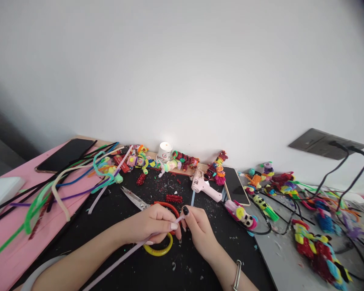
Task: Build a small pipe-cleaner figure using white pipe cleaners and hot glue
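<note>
Over a black mat, my left hand is closed around a long pale pink pipe cleaner that runs down to the lower left. My right hand pinches the upper end of the same pipe cleaner near the left thumb. Scissors with red and yellow handles lie under my hands, blades pointing up-left. A short sparkly red piece lies just beyond my fingers.
A pink glue gun, two phones, a small white cup and several loose pipe cleaners lie around. Finished pipe-cleaner figures and black cables fill the right side. A wall stands behind.
</note>
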The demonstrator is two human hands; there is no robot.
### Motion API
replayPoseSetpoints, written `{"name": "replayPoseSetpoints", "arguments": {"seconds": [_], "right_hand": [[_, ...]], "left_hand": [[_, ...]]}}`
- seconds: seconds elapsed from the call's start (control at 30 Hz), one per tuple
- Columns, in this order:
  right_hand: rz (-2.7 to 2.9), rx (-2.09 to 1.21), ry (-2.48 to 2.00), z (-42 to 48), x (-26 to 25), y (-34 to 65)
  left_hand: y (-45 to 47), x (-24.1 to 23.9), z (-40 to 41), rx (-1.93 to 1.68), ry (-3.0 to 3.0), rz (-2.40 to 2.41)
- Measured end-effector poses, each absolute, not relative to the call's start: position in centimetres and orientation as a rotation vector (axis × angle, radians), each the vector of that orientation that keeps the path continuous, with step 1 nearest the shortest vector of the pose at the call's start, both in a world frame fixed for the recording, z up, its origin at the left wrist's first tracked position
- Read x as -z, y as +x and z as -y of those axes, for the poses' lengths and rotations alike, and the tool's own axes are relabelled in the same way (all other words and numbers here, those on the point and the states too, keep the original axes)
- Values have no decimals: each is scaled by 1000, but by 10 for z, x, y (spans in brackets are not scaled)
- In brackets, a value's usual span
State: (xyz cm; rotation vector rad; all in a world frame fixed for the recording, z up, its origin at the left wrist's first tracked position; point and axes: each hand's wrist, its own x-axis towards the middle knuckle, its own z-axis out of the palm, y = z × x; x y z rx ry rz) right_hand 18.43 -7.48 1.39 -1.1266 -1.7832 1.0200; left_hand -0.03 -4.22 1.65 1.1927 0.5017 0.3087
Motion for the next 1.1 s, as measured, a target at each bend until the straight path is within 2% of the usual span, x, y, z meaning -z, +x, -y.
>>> {"name": "replayPoseSetpoints", "arguments": {"seconds": [0.57, 0.73, 0.9, 1.1], "right_hand": [[1884, -791, -1189, 73, -17, 182], [1656, -914, -1222, 71, -11, 188], [1393, -1160, -1055, 69, -5, 190], [1436, -1270, -1019, 70, -6, 189]], "left_hand": [[-1, -12, 42, -305, 1205, -529], [-1, -14, 42, -316, 1218, -546], [0, -18, 41, -311, 1219, -554], [0, -19, 42, -291, 1241, -560]]}}
